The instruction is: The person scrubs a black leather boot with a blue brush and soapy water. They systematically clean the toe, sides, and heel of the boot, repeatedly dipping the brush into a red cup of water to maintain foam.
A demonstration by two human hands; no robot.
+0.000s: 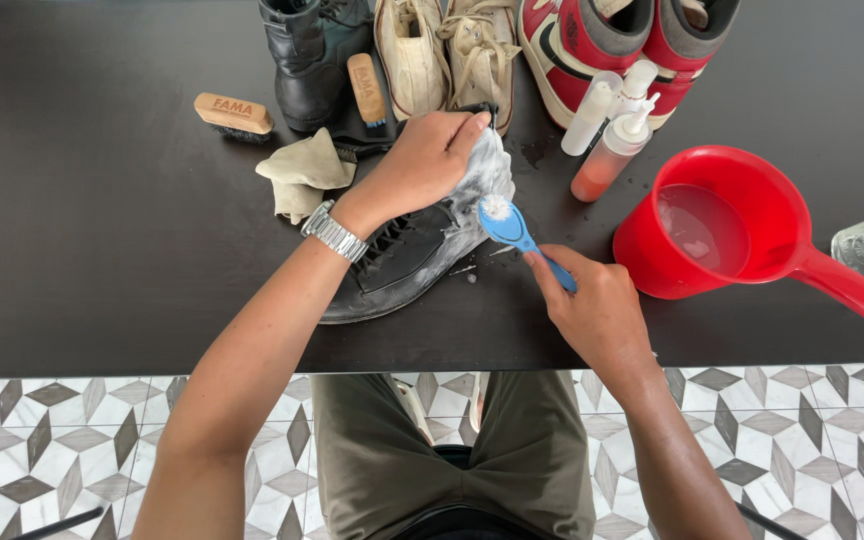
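- Left hand [422, 160] clamped over toe end of a black lace-up shoe [402, 262], pinning it to the black table [102, 230]. Silver watch [334, 232] on that wrist.
- Right hand [597, 310] gripped shut round handle of a small blue brush [512, 230]; white bristle head touching shoe just beside left-hand fingers.
- Hands apart, shoe between them, brush bridging the gap.
- Shoe: lying on its side, toe away from the person, front coated in white-grey foam, laces and dark upper visible nearer the wrist, sole toward table edge.
- Shoe sits mid-table, close to near edge.
- Right of it: red water scoop [722, 225] with cloudy liquid, near right hand, not touching.
- Behind: pump bottle [612, 150], beige cloth [302, 172], wooden brush [234, 115], row of other shoes.
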